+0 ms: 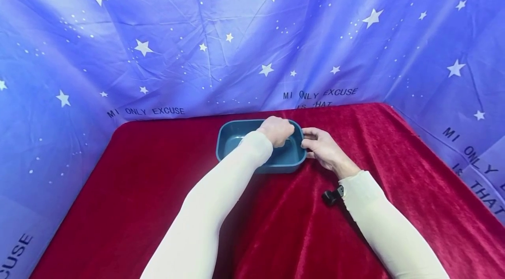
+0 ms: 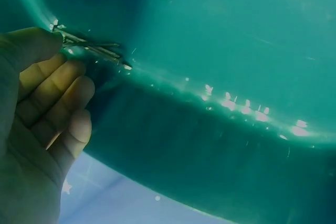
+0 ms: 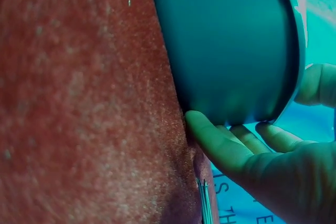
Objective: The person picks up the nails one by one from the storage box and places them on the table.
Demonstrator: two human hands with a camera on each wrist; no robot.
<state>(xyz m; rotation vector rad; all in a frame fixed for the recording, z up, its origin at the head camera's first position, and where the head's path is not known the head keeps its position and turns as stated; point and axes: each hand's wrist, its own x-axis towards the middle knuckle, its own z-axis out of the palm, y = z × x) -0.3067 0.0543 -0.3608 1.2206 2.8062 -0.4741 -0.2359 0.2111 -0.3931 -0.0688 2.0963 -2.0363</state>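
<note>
A blue-green plastic basin with rounded corners stands towards the back of the table. My left hand reaches down into its right half. In the left wrist view, thumb and curled fingers pinch the near end of several thin metal sticks, which cross one another against the inner bottom edge; the fingertips are partly hidden. At the basin's right end, my right hand holds the wall, thumb at the rim and fingers against the outside. More slim metal sticks lie on the cloth beyond that hand in the right wrist view.
Red velvet cloth covers the table. Behind it and at both sides hangs a blue curtain with white stars and printed words. A black camera is strapped to the right wrist.
</note>
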